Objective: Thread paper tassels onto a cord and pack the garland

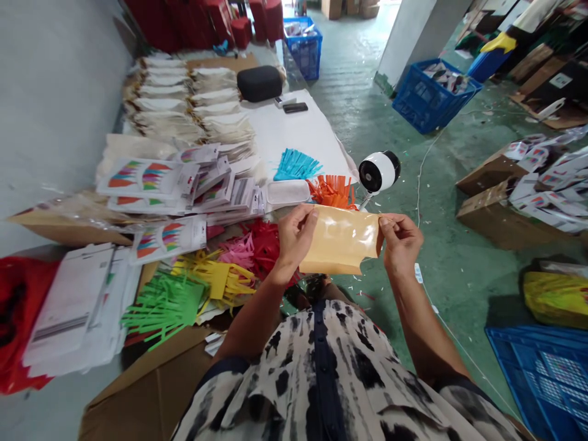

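Observation:
A glossy tan sheet [339,240] is stretched out in front of my body, with a notch in its lower right corner; I cannot tell whether it is paper or film. My left hand [294,240] pinches its upper left corner. At the upper right corner, my right hand [401,240] grips it between thumb and fingers. Just beyond the sheet lie orange fringed strips [333,191], blue fringed strips [296,164] and a shallow white tray [288,192]. Red fringed strips [265,246], yellow ones [220,280] and green ones [168,303] lie left of my left hand.
Printed white packets [142,177] pile up on the left, with bundled cream bags [160,101] behind. A small fan [379,173] stands beyond my right hand. Blue crates [429,98] and cartons [509,214] stand on the floor at right. A co-worker's yellow glove [500,43] shows far right.

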The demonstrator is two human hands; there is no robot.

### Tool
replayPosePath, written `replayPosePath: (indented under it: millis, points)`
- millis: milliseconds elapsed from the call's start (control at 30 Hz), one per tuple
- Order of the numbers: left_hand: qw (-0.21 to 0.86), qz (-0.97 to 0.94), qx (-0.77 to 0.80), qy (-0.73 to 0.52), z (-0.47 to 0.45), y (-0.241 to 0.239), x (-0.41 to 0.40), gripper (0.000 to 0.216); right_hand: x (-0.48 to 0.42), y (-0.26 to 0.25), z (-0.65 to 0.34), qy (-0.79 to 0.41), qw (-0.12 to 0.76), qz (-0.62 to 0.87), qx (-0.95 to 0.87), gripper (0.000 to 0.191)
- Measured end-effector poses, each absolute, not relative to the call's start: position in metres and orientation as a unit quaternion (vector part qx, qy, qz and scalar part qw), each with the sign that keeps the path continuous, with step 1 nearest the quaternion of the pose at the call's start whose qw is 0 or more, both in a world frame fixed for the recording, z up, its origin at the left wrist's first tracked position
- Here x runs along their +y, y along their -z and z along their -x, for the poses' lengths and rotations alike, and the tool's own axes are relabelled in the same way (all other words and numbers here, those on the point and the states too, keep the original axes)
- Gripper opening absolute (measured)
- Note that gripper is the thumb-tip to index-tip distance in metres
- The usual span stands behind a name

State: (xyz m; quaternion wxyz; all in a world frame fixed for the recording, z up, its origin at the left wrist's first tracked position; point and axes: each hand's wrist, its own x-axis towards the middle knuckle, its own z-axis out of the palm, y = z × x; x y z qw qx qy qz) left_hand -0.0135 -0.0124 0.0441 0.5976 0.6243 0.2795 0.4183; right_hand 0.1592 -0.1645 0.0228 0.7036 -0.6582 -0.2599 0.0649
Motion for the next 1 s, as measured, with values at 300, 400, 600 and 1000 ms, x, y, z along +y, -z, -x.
replayPosePath:
  millis: [300, 400, 600, 1000]
  points:
    - [0.667, -0.576, 0.299, -0.366, 0.003, -0.051, -0.015, 0.050, -0.180, -0.027, -0.164, -0.013, 0.695, 0.670, -0.261, 0.026]
    - [0.648, -0.600, 0.305, -0.357, 0.003, -0.051, -0.019, 0.053, -0.184, -0.028, -0.163, 0.007, 0.683, 0.679, -0.269, 0.028]
    - [0.613, -0.623, 0.309, -0.375, -0.005, -0.040, -0.019, 0.044, -0.190, -0.028, -0.153, 0.045, 0.650, 0.694, -0.306, 0.021]
    - [0.549, -0.619, 0.331, -0.453, -0.004, -0.029, -0.021, 0.063, -0.191, -0.024, -0.140, 0.014, 0.655, 0.699, -0.288, 0.026]
